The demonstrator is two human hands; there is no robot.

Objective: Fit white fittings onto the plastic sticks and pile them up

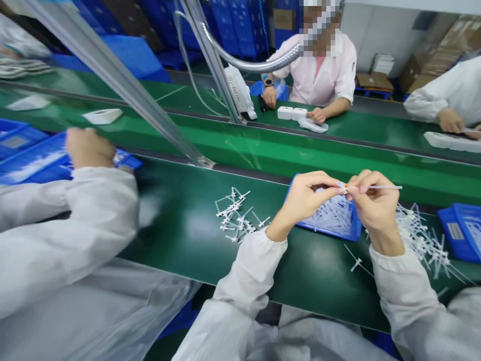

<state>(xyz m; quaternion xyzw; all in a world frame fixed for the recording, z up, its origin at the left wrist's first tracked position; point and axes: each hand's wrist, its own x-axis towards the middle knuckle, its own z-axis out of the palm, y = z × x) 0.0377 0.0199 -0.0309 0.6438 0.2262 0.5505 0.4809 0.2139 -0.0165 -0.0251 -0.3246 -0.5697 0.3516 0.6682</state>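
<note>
My left hand (pixel 310 196) and my right hand (pixel 378 203) meet above a blue tray (pixel 326 232) of thin white plastic strips (pixel 334 213). My right hand pinches one thin white strip (pixel 389 187), whose free end sticks out to the right. At the fingertips of my left hand is a small white piece (pixel 344 190), mostly covered, so its exact shape is hidden. Below lies a single cross-shaped white part (pixel 357 262). A loose pile of similar white parts (pixel 237 215) sits to the left, and a bigger pile (pixel 421 235) spreads to the right.
Another blue bin (pixel 453 235) stands at the right edge. A neighbour's arm (pixel 90 210) reaches over blue bins (pixel 33 168) at left. Across the green conveyor, a person in pink (pixel 319 75) handles white boxes (pixel 291 113). A metal post (pixel 124 85) slants down to the bench.
</note>
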